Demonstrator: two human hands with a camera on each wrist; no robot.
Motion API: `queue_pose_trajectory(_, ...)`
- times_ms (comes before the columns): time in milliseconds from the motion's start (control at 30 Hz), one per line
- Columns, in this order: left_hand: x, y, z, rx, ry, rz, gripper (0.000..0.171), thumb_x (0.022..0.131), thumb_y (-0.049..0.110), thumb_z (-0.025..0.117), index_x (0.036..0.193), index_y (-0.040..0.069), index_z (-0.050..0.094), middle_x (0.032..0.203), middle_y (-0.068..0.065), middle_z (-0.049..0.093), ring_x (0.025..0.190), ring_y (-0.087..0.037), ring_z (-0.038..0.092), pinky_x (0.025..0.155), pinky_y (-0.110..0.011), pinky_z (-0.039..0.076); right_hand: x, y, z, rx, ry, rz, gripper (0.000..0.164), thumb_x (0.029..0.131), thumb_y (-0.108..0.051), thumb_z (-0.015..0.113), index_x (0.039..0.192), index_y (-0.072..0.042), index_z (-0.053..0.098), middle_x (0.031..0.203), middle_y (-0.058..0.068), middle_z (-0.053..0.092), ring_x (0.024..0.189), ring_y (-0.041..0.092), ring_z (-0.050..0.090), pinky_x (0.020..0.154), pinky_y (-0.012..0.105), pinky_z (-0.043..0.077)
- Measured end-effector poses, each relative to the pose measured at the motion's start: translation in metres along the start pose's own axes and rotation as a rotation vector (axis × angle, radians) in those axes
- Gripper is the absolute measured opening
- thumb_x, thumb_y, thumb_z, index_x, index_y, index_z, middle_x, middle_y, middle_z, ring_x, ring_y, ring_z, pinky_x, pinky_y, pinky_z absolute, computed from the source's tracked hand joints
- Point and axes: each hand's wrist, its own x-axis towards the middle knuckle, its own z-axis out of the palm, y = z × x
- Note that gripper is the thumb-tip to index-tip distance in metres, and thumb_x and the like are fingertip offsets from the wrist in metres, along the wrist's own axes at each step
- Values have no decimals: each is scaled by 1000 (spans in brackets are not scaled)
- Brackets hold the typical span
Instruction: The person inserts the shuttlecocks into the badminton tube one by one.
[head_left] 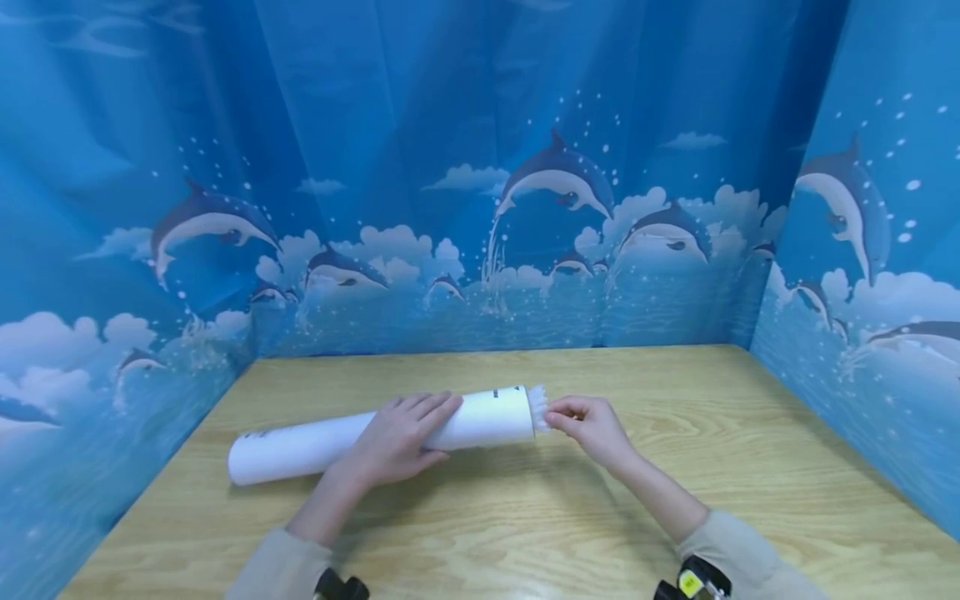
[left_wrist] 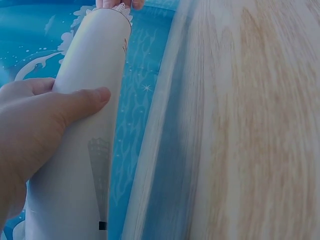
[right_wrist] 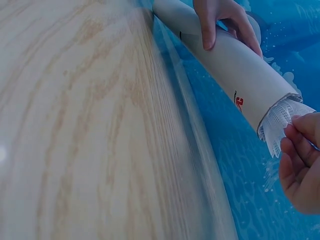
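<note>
A long white tube (head_left: 487, 419) lies slantwise over the wooden table, its left end nearer me. My left hand (head_left: 408, 433) grips it around the middle, thumb on the near side and fingers over the top. From the tube's right end sticks the white mesh skirt of a shuttlecock (right_wrist: 279, 120), its scalloped rim facing out; the rest of it is hidden inside. My right hand (head_left: 592, 427) pinches the edge of that skirt between thumb and fingertips. In the left wrist view the left thumb (left_wrist: 92, 100) lies across the tube, and the right fingertips show at its far end.
A pale wooden table (head_left: 750, 467) spreads beneath both hands. Blue curtains (head_left: 450, 125) printed with dolphins and clouds enclose it at the back, left and right. Dark straps with small devices (head_left: 697, 579) sit on both sleeves.
</note>
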Motion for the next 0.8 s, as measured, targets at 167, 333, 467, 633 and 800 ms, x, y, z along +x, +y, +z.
queue_pose_trajectory(167,0,-1,-1,-4,6,0,80,71,36,79,138,10,44,131,-10,52,112,-29,54,86,-47,49,-2,-5,3,-6,4,-37,15,84,-8,68,91,5,70,87,13,69,64,10,53,53,21,45)
queue_pose_trajectory(333,0,0,-2,-9,16,3,80,71,35,80,138,9,45,131,-11,53,112,-29,54,86,-47,49,-3,-6,6,-13,45,-40,13,84,-7,67,91,4,70,85,11,68,64,10,54,53,21,45)
queue_pose_trajectory(467,0,0,-2,-4,11,4,80,72,35,79,138,10,43,131,-11,52,112,-29,54,87,-47,49,-2,-5,9,-5,92,-48,12,83,-6,68,91,2,70,82,10,68,65,9,55,54,21,46)
queue_pose_trajectory(633,-1,-1,-1,-3,3,0,80,72,36,78,139,10,43,132,-11,52,113,-29,54,87,-47,48,-1,-3,10,1,96,-54,12,83,-7,68,91,2,70,83,10,69,67,9,56,55,21,47)
queue_pose_trajectory(800,-1,0,-1,-8,4,-7,80,72,36,79,139,10,43,132,-10,52,113,-29,53,87,-47,48,0,-2,15,-5,88,-40,11,83,-6,68,91,1,71,85,10,69,68,10,57,56,22,49)
